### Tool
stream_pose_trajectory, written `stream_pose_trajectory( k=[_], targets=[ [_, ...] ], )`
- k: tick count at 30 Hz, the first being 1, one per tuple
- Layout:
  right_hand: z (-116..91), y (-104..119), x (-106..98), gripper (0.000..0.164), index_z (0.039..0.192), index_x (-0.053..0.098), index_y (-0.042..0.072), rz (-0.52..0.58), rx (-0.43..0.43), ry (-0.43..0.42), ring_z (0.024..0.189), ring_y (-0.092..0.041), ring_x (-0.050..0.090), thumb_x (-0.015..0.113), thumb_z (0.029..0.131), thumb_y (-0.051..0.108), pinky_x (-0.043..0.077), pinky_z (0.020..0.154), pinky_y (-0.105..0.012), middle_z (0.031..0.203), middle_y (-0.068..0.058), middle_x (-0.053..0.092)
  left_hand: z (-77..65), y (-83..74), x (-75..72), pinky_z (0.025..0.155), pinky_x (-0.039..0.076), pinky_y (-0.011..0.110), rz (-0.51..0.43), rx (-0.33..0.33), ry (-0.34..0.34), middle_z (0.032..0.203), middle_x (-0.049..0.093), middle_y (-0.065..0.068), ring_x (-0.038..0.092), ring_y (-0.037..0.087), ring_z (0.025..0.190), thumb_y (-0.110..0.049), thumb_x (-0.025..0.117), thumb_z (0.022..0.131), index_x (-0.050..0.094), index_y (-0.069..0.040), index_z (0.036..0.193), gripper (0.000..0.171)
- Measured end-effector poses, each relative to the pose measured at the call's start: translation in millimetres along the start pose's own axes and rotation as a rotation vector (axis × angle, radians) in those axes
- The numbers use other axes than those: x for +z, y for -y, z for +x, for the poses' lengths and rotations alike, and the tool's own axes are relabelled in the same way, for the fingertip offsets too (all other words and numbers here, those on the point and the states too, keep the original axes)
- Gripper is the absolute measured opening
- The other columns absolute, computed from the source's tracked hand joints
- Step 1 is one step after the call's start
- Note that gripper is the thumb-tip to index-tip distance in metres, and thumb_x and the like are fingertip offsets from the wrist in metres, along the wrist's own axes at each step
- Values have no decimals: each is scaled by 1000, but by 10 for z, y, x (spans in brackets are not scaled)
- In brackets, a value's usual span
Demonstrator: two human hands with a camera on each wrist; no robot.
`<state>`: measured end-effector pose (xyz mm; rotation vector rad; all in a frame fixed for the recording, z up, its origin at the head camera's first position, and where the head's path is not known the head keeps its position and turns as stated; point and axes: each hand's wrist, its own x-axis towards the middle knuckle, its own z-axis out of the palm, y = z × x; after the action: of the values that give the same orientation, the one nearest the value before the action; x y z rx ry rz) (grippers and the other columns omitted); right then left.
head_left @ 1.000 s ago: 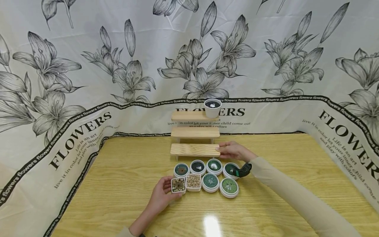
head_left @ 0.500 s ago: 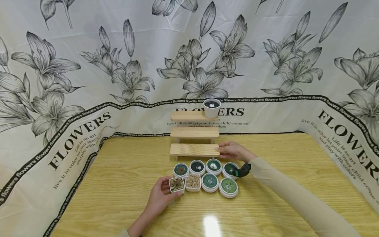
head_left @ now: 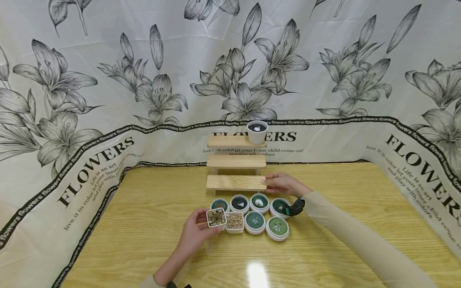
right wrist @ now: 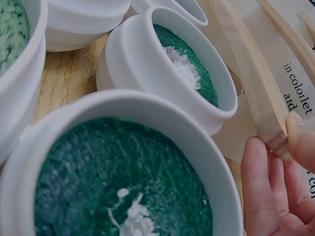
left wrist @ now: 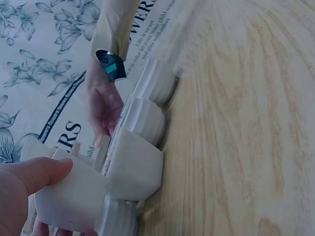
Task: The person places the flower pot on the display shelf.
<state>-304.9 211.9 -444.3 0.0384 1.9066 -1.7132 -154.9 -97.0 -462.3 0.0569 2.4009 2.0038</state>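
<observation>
My left hand point(head_left: 194, 233) grips a small square white pot point(left wrist: 74, 199) with thumb on one side and fingers beneath. Mottled pebbles with a brown centre fill this pot in the head view, and it is tilted and raised beside a second square pot point(head_left: 235, 222) of pale gravel. With thumb and fingers, my right hand point(head_left: 284, 184) pinches the right end of the lowest board of a three-step wooden stand point(head_left: 235, 183). A round white pot point(head_left: 257, 133) with dark filling stands on the top step, at its right end.
In front of the stand, several round white pots are grouped, among them a dark-filled pot point(head_left: 239, 204), a green pot point(head_left: 259, 203) with white bits and a light green pot point(head_left: 277, 228). Behind the wooden table point(head_left: 151, 200) hangs a flower-printed cloth point(head_left: 162, 142).
My left hand has lifted the square pebble pot up and away from me, so it now overlaps the round pot behind it. My right hand keeps its hold on the stand.
</observation>
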Motion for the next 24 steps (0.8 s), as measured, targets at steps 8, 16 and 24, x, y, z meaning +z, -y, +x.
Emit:
stream_pose_trajectory(
  k=[8, 16, 24],
  targets=[
    [6, -14, 11, 58, 143, 26, -14, 3, 11, -11, 75, -4, 61, 53, 97, 8, 57, 79, -20, 90, -1, 60, 36, -127, -17, 86, 54, 25, 3, -6, -7, 111, 60, 18, 58, 23, 101, -7, 83, 70, 54, 4, 120, 59],
    [8, -5, 3, 57, 143, 27, -14, 2, 12, -18, 72, -3, 62, 53, 97, 8, 57, 76, -18, 90, -2, 61, 103, -248, 20, 87, 55, 27, -4, 40, -6, 112, 60, 18, 58, 24, 103, -8, 83, 71, 54, 3, 120, 59],
    [6, 1, 9, 56, 142, 27, -15, 5, 7, -16, 72, -4, 61, 53, 97, 7, 57, 78, -19, 89, -1, 60, 222, -410, 71, 88, 54, 30, 2, 56, -5, 112, 60, 17, 58, 22, 102, -9, 83, 71, 54, 1, 121, 58]
  ],
)
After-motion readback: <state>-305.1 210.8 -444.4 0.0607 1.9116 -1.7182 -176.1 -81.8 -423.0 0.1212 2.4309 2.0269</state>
